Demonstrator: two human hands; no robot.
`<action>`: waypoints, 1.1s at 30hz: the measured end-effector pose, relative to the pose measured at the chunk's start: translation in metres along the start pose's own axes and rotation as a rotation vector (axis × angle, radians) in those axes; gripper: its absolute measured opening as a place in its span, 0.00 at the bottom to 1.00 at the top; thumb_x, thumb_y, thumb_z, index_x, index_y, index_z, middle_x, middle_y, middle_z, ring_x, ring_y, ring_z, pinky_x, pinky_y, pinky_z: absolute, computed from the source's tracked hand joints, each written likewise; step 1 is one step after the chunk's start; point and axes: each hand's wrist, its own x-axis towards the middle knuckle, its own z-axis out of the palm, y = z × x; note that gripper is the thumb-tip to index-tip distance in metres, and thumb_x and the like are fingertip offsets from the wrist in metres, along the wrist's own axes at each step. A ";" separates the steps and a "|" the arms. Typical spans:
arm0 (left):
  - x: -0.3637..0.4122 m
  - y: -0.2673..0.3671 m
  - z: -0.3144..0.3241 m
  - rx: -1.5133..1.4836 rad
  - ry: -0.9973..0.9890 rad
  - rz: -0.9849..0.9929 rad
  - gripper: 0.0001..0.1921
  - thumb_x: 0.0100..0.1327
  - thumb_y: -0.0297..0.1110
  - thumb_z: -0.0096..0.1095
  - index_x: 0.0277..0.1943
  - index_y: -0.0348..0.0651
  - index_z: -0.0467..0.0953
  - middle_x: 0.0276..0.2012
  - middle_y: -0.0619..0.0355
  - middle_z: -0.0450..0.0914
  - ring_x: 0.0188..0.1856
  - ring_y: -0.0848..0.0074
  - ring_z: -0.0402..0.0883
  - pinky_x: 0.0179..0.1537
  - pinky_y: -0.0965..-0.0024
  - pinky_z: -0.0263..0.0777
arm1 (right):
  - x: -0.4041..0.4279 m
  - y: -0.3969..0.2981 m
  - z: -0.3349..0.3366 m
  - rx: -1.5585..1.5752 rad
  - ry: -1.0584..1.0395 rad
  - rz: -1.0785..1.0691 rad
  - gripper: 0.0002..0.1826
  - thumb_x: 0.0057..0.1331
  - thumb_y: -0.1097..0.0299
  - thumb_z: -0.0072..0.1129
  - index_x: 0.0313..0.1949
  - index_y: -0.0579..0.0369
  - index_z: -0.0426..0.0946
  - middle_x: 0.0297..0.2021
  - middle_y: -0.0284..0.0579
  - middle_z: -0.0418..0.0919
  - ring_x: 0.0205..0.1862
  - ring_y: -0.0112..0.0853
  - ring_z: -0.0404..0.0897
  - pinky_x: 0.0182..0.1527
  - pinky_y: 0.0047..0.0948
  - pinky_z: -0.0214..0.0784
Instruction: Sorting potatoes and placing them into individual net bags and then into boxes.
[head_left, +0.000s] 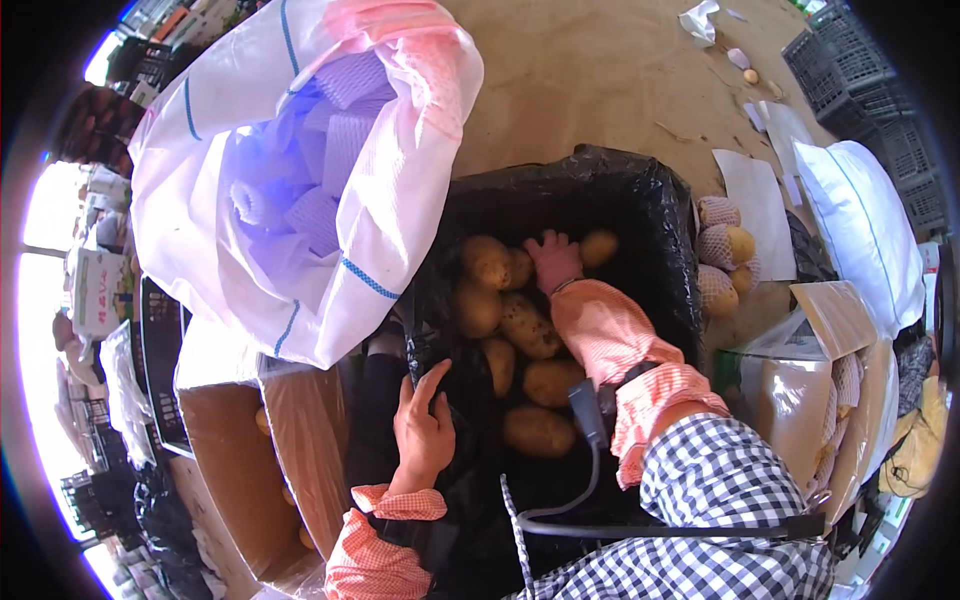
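Several potatoes (529, 324) lie in a container lined with black plastic (645, 187). My right hand (556, 261) reaches in among them, its fingers spread between a potato on the left and another potato (598, 248) on the right; its palm is hidden. My left hand (424, 429) is at the container's left edge, fingers apart, with nothing seen in it. A large white woven sack (390, 187) stands at the upper left, filled with foam net sleeves (330, 161).
A cardboard box (225, 450) with potatoes stands at the lower left. At right are net-wrapped potatoes (724, 244), an open carton (787, 412), a white sack (862, 232) and black plastic crates (851, 67).
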 end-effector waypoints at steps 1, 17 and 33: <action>-0.003 -0.009 -0.003 0.081 0.011 0.051 0.24 0.54 0.15 0.50 0.54 0.44 0.72 0.47 0.42 0.75 0.49 0.49 0.75 0.50 0.60 0.71 | -0.009 -0.005 -0.015 0.089 -0.065 -0.028 0.29 0.47 0.63 0.64 0.51 0.40 0.68 0.50 0.44 0.67 0.51 0.42 0.69 0.46 0.41 0.67; 0.182 -0.009 -0.110 0.864 0.356 0.340 0.30 0.53 0.31 0.64 0.61 0.51 0.65 0.61 0.49 0.63 0.60 0.54 0.65 0.57 0.53 0.64 | -0.094 0.020 -0.026 0.400 -0.415 0.069 0.45 0.39 0.58 0.69 0.59 0.47 0.59 0.51 0.52 0.67 0.52 0.46 0.73 0.53 0.41 0.68; 0.121 -0.022 -0.116 0.802 0.600 0.408 0.13 0.50 0.27 0.64 0.40 0.49 0.78 0.49 0.56 0.72 0.55 0.60 0.68 0.54 0.57 0.62 | -0.134 0.004 -0.054 0.703 -0.116 0.262 0.40 0.37 0.66 0.68 0.53 0.51 0.61 0.49 0.54 0.71 0.50 0.46 0.73 0.50 0.41 0.68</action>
